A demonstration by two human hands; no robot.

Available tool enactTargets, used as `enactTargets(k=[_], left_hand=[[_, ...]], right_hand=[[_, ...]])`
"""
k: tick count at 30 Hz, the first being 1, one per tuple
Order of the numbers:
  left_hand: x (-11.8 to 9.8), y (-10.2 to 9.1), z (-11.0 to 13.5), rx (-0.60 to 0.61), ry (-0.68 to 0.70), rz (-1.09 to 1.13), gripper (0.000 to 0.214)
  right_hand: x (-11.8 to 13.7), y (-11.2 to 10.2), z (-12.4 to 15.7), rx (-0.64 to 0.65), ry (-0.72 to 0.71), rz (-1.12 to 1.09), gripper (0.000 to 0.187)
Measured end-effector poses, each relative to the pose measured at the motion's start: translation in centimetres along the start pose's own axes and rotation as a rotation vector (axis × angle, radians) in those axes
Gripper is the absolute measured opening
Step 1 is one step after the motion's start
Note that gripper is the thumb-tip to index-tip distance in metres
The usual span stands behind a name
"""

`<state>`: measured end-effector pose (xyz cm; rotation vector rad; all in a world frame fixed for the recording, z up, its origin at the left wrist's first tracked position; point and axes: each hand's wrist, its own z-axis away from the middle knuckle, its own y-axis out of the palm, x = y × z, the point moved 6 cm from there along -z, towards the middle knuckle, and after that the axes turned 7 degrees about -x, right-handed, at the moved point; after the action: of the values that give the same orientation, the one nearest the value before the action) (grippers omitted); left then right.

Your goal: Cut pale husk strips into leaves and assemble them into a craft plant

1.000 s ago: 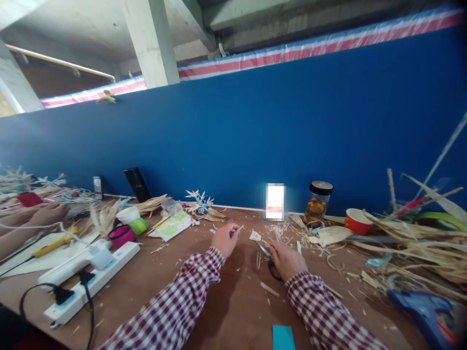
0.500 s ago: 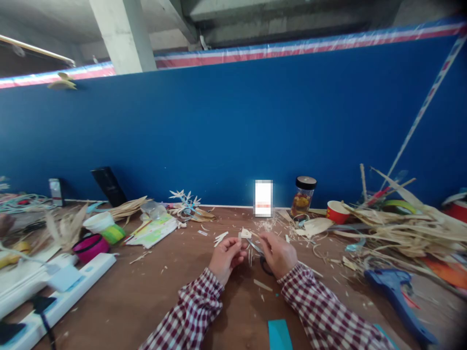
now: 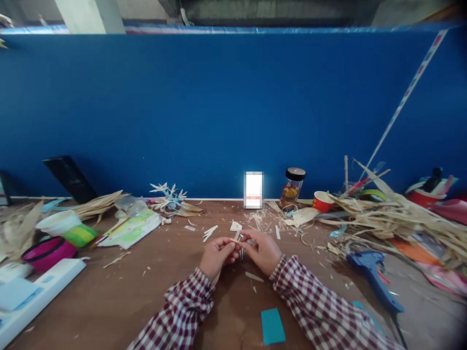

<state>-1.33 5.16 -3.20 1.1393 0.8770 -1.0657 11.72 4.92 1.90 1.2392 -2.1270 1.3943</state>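
- The left hand [image 3: 214, 258] is narrow, thumb and forefinger pinching a strip [image 3: 236, 240].
- The right hand [image 3: 264, 252] is narrow too, its fingertips at the strip's other end; whether they grip it, one cannot tell.
- The strip sits between the two hands, above the surface [image 3: 153, 296]; the fingers cover its ends, so its full length is hidden.
- What shows of it is thin, pale and straw-coloured, lying roughly crosswise.
- Whatever lies directly under the right hand is hard to make out.
- Just beyond the fingertips lies a small pale chip [image 3: 236, 226], its markings too small to read.
- A pixelated block masks a bright upright object [image 3: 253, 190] near the wall [image 3: 204, 112].
- The left edge cuts off the power strip [image 3: 54, 278]; the glue gun's [image 3: 375, 279] cord leaves at the bottom.
- Both checked sleeves [image 3: 310, 301] are cut off below.
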Motion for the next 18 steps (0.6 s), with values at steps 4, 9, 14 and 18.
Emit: enactTargets(k=[4,9,14,18], left_hand=[[0.01,0.15,0.09,0.022,0.0,-0.091,0.019],[0.02,0.42,0.28,0.067,-0.036,-0.11,0.025],[0.3,0.26,0.14,0.048,-0.033,-0.119,0.025],[0.27,0.43,0.12,0.057,0.012,-0.161,0.023]], right_hand=[[0.07,-0.1,-0.2,0.036,-0.022,-0.05,0.015],[-0.38,0.07,-0.21,0.023,-0.001,-0.069,0.015],[-0.63,0.32,-0.2,0.021,0.012,-0.061,0.013],[-0.41,0.36,-0.11,0.046,0.006,-0.045,0.013]])
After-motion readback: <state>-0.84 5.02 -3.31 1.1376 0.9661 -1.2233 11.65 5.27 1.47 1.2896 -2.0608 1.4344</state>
